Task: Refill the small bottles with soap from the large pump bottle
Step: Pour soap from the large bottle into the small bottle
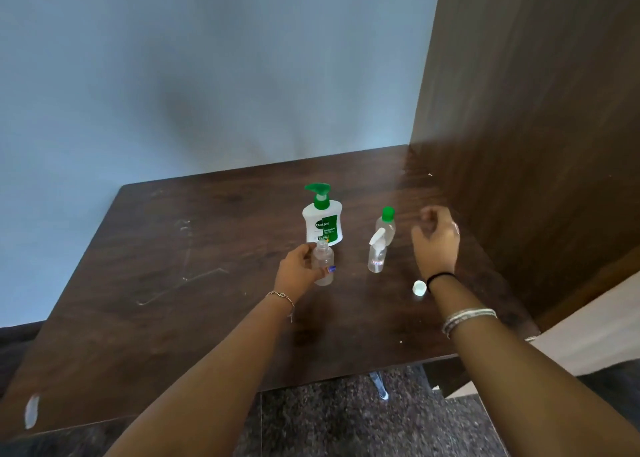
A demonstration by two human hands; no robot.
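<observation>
The left hand [298, 266] grips an uncapped clear plastic bottle [323, 263] upright on the dark woodgrain bench [207, 283]. The right hand [435, 240] hovers loosely curled, holding nothing, near a round white cap [419, 287].

- Dark brown wooden table [207, 283], set against a pale blue wall and a wooden side panel on the right; scuffed, with pale scratch marks on the left half and a white chip near the front left corner.
- Standing near the middle: white pump bottle [322, 221] with green pump head and green label.
- Just in front of it: clear uncapped bottle [323, 264], upright.
- To the right: clear bottle with a green cap [386, 224], and close in front of that a small clear spray bottle [376, 254] with a white nozzle.
- Further right, nearer the front: loose white cap [419, 287], lying alone.
</observation>
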